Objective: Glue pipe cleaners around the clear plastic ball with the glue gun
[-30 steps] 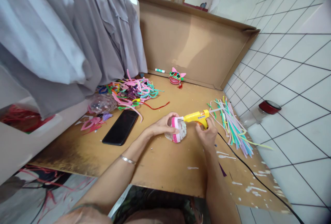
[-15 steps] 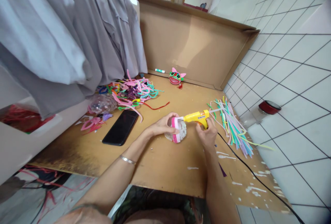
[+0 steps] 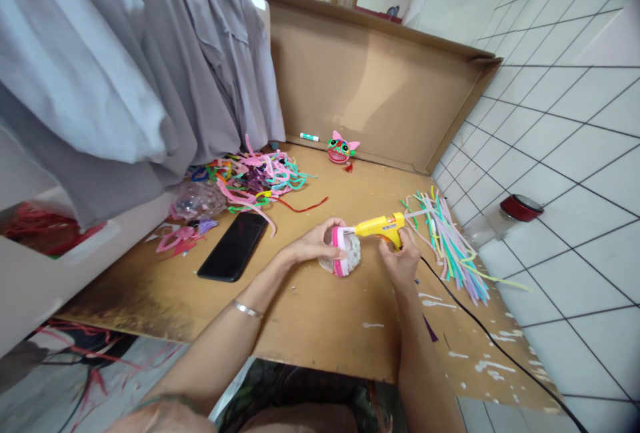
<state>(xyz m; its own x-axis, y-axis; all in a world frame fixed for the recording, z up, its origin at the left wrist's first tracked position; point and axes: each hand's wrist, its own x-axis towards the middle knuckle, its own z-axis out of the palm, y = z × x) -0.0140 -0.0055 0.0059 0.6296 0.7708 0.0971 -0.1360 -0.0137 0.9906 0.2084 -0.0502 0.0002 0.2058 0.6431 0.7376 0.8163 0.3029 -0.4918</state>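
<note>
My left hand (image 3: 316,242) is closed around a small clear plastic cup-like piece (image 3: 353,254) with pink and white pipe cleaner bands (image 3: 341,266) round it. The piece lies tilted on its side just over the board. In my right hand (image 3: 403,259) is a yellow hot glue gun (image 3: 379,225), its nozzle pointing left and meeting the upper edge of the banded piece. A translucent glue stick (image 3: 419,212) sticks out of the gun's back. The thumb and fingers wrap the gun's handle; whether the trigger is pressed I cannot tell.
Loose pipe cleaners (image 3: 453,246) lie right, with a tangled heap (image 3: 260,176) left. A black phone (image 3: 233,247) rests left of my hand. A colourful animal-face ornament (image 3: 341,148) and glue tube (image 3: 309,137) sit behind. The gun's cord (image 3: 480,316) trails right; a red-lidded jar (image 3: 505,216) stands by the tiles.
Almost nothing differs. The banded piece has turned very slightly in my left hand, while the glue gun keeps its place at the upper edge.
</note>
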